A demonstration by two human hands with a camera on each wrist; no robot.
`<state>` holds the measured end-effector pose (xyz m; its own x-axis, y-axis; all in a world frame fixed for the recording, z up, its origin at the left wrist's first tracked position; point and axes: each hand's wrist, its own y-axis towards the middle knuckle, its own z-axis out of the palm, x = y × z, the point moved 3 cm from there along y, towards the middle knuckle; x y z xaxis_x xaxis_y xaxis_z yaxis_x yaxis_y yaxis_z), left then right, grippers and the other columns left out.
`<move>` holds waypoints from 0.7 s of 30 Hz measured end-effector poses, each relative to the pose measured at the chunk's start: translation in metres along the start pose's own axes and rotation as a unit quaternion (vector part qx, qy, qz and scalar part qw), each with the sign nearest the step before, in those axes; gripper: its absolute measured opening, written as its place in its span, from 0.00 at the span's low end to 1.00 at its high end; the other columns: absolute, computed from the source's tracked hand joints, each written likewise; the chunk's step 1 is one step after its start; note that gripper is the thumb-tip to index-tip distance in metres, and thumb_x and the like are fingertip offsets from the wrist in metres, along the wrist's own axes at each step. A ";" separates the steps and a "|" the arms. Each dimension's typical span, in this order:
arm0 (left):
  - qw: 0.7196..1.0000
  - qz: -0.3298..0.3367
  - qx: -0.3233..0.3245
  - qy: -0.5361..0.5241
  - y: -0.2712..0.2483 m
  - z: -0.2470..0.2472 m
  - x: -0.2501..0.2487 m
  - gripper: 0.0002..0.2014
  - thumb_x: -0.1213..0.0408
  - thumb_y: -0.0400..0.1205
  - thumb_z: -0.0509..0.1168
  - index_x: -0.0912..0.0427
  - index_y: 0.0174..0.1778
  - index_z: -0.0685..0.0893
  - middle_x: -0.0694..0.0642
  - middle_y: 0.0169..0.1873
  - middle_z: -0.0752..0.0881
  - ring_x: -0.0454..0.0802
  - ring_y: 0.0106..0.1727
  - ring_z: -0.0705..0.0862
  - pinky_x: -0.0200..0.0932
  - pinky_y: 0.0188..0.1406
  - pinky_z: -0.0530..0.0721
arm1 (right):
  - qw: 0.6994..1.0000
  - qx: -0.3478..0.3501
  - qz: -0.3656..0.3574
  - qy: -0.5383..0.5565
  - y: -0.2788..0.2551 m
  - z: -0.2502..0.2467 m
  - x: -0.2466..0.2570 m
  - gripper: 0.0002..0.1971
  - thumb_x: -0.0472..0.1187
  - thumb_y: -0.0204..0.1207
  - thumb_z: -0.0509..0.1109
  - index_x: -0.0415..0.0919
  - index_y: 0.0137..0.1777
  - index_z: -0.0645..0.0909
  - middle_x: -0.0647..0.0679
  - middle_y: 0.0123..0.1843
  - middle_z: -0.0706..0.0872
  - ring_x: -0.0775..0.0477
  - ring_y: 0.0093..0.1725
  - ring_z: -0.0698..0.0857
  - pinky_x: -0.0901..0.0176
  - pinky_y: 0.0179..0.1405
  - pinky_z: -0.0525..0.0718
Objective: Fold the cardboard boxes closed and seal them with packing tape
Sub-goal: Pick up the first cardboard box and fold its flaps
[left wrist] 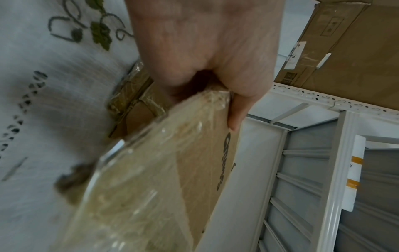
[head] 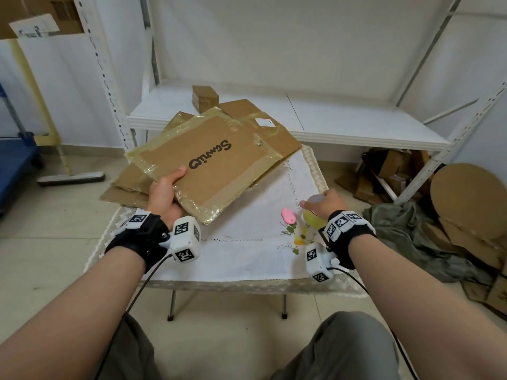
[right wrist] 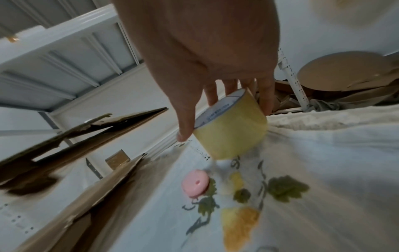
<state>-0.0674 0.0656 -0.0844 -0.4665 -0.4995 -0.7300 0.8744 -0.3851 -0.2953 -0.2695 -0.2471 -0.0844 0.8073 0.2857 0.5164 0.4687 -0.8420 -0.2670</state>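
Observation:
A flattened brown cardboard box [head: 211, 163] with black lettering and shiny tape along its edges is tilted above the small table. My left hand [head: 164, 192] grips its near left edge, thumb on top, fingers underneath; the left wrist view shows the box [left wrist: 168, 179] pinched at that edge by the left hand [left wrist: 205, 56]. My right hand [head: 323, 202] holds a yellow roll of packing tape [head: 314, 218] over the table's right side. In the right wrist view the fingers [right wrist: 266, 95] and thumb curl around the tape roll [right wrist: 231, 129], just above the cloth.
A white embroidered cloth [head: 247, 250] covers the table. A pink oval cutter [head: 288, 216] lies beside the roll. More flat cardboard [head: 129, 187] lies under the held box. A small taped box [head: 205, 97] sits on the white shelf [head: 343, 124]. Cardboard scraps [head: 466, 215] crowd the floor at right.

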 end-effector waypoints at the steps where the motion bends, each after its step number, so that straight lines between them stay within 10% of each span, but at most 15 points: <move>1: 1.000 0.005 -0.001 0.001 0.001 -0.002 -0.002 0.27 0.67 0.74 0.76 0.61 0.71 0.81 0.61 0.60 0.89 0.62 0.61 0.89 0.67 0.58 0.86 | 1.000 0.011 -0.001 -0.009 0.004 0.004 -0.001 0.48 0.63 0.70 0.79 0.40 0.83 0.64 0.37 0.81 0.70 0.33 0.80 0.70 0.40 0.79 0.72; 7: 1.000 0.014 -0.003 -0.008 0.006 -0.012 -0.010 0.27 0.67 0.75 0.75 0.59 0.72 0.80 0.61 0.61 0.89 0.62 0.62 0.88 0.67 0.59 0.86 | 0.982 -0.092 -0.143 -0.082 0.000 0.018 0.017 0.25 0.50 0.75 0.76 0.54 0.73 0.79 0.44 0.79 0.75 0.37 0.84 0.64 0.28 0.83 0.55; 11: 1.000 0.014 0.004 -0.009 0.008 -0.012 -0.009 0.26 0.67 0.76 0.75 0.59 0.72 0.80 0.60 0.61 0.89 0.61 0.62 0.89 0.66 0.59 0.86 | 0.954 0.021 -0.235 -0.186 -0.017 0.045 0.036 0.14 0.45 0.81 0.70 0.59 0.64 0.85 0.52 0.73 0.82 0.39 0.89 0.54 0.28 0.82 0.34; 21: 1.000 0.016 0.015 0.004 0.003 -0.014 -0.012 0.25 0.66 0.78 0.73 0.59 0.73 0.80 0.61 0.62 0.88 0.61 0.63 0.88 0.65 0.60 0.86 | 0.941 -0.032 -0.247 -0.228 -0.026 0.051 0.031 0.20 0.49 0.76 0.73 0.53 0.67 0.77 0.43 0.63 0.78 0.36 0.73 0.71 0.30 0.85 0.42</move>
<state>-0.0571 0.0813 -0.0853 -0.4377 -0.5057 -0.7434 0.8842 -0.3920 -0.2539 -0.2385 -0.1932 -0.1034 0.5736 0.8039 0.1572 0.8164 -0.5768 -0.0291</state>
